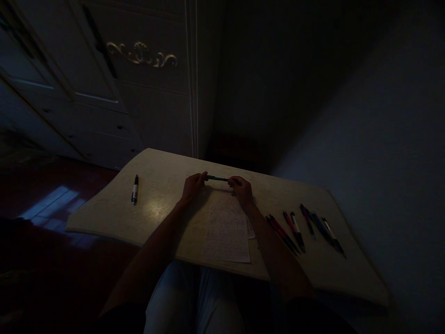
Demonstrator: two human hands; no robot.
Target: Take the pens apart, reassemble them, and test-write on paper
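A dark green pen is held level between my two hands, over the far part of the table. My left hand pinches its left end, and my right hand has its fingers closed around the right end. Below the pen lies a sheet of paper covered in fine marks too small to read. A second sheet peeks out from under its right edge, near my right forearm. The room is dim, so the pen's details do not show.
On the pale table, a black and white pen lies alone at the left. Several pens, among them a red one and a blue one, lie at the right. A wardrobe stands behind; a wall borders the right.
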